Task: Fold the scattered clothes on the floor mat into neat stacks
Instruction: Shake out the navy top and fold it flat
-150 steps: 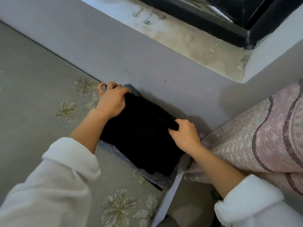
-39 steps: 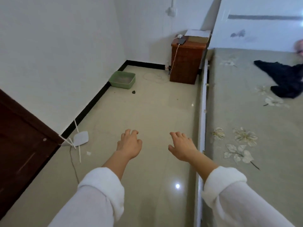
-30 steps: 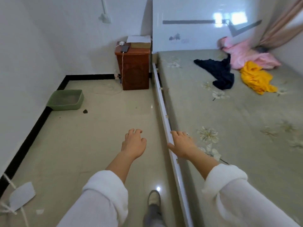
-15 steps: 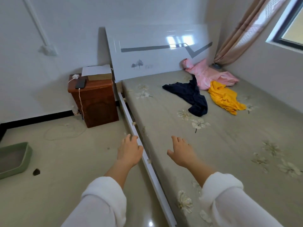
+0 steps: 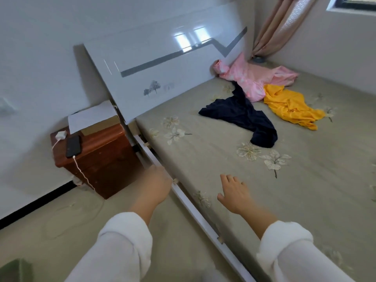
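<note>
Three loose garments lie near the headboard on the grey flowered mat [image 5: 305,190]: a dark navy one [image 5: 244,117], a yellow one [image 5: 291,106] and a pink one [image 5: 254,78]. My left hand [image 5: 156,186] hovers over the mat's white side rail, fingers relaxed and empty. My right hand [image 5: 234,192] hangs over the near part of the mat, fingers spread, holding nothing. Both hands are well short of the garments.
A white headboard [image 5: 173,68] stands behind the mat. A brown bedside cabinet [image 5: 97,157] at the left carries a phone [image 5: 73,146] on a charging cable and papers. Curtains [image 5: 284,23] hang in the far corner. Tiled floor lies on the left.
Five seconds ago both hands pressed a folded black garment by the wall. Since then the view has swung round to the headboard end, and my empty hands have come closer to the loose clothes.
</note>
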Demonstrator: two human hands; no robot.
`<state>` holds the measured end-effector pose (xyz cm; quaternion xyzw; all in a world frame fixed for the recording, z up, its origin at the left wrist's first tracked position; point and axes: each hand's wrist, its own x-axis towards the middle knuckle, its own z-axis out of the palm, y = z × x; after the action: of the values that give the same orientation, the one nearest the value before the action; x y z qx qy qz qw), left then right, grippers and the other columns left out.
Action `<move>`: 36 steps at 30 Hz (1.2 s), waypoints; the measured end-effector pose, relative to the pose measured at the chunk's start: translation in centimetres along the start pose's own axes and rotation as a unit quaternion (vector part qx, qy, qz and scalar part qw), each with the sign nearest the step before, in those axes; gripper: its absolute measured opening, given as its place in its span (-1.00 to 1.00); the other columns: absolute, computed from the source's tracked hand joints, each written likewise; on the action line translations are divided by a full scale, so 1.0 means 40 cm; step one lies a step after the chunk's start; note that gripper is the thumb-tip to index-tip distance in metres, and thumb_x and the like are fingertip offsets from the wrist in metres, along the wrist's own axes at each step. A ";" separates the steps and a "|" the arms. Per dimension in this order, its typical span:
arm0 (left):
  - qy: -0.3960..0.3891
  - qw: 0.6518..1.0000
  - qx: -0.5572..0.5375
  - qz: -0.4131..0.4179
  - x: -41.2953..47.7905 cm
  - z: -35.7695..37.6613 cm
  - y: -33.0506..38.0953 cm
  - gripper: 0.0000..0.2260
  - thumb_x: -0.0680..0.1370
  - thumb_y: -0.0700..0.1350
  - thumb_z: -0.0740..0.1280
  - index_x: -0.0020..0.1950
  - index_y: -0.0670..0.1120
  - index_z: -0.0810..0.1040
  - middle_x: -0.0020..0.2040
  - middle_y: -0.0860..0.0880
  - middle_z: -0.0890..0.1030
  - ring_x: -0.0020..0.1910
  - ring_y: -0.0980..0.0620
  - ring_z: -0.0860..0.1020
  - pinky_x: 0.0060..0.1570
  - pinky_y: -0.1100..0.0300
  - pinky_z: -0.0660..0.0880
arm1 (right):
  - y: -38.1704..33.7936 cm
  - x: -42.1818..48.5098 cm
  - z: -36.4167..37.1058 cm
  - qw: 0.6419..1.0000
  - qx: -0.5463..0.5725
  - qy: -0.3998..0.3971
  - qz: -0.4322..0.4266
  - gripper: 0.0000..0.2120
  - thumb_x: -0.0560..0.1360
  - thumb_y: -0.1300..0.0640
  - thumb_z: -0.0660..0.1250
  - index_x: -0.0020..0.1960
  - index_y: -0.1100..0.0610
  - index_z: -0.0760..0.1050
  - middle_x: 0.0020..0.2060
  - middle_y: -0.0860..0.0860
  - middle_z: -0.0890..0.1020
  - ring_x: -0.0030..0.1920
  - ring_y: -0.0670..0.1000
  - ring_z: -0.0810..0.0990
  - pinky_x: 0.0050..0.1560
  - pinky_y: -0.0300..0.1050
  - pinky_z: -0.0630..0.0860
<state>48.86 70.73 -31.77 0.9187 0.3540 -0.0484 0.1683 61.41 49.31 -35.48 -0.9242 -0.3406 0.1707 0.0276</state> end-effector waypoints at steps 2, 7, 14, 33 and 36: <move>-0.027 0.999 0.005 0.028 0.103 0.007 0.023 -0.54 0.61 0.03 0.16 0.49 -0.06 0.20 0.54 -0.13 0.11 0.49 -0.15 0.08 0.36 -0.08 0.23 | 0.013 0.075 -0.004 1.000 0.015 -0.006 0.025 -0.43 0.56 -0.06 0.14 0.48 0.13 0.09 0.37 0.11 0.33 0.32 0.15 0.34 0.26 0.09 0.31; -0.100 0.990 0.007 0.096 0.372 0.087 0.141 -0.54 0.61 0.02 0.14 0.49 -0.06 0.19 0.52 -0.14 0.14 0.49 -0.12 0.09 0.38 -0.05 0.21 | 0.110 0.284 -0.016 0.993 0.057 -0.010 0.104 -0.43 0.57 -0.08 0.13 0.49 0.13 0.08 0.36 0.10 0.34 0.33 0.13 0.34 0.27 0.06 0.32; -0.194 0.964 0.057 0.175 0.789 0.248 0.325 -0.57 0.62 0.01 0.14 0.47 -0.07 0.21 0.50 -0.13 0.17 0.46 -0.10 0.15 0.36 0.00 0.21 | 0.339 0.629 -0.002 0.963 0.116 -0.022 0.244 -0.52 0.55 -0.03 0.18 0.38 0.15 0.19 0.29 0.08 0.38 0.29 0.11 0.35 0.21 0.05 0.35; -0.299 0.921 0.167 0.188 1.340 0.631 0.384 0.01 0.45 0.38 0.19 0.32 -0.02 -0.60 0.41 -0.34 -0.49 0.42 -0.32 -0.44 0.43 -0.17 -0.22 | 0.782 1.107 0.173 0.883 0.195 0.031 0.425 -0.16 0.52 0.00 0.33 0.56 0.13 -0.16 0.44 0.15 0.25 0.42 0.18 0.22 0.33 0.19 0.29; -0.292 0.915 0.196 0.197 1.344 0.634 0.389 0.00 0.44 0.40 0.16 0.34 -0.04 -0.58 0.43 -0.39 -0.43 0.44 -0.36 -0.37 0.45 -0.18 -0.12 | 0.771 1.143 0.182 0.876 0.183 0.061 0.441 -0.25 0.55 0.16 0.27 0.56 0.16 -0.13 0.29 0.20 0.41 0.27 0.23 0.37 0.14 0.11 0.38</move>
<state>100.03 85.33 -62.46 0.9294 0.0848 -0.3484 0.0870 110.56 54.42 -61.04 -0.9655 0.1420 0.1679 0.1391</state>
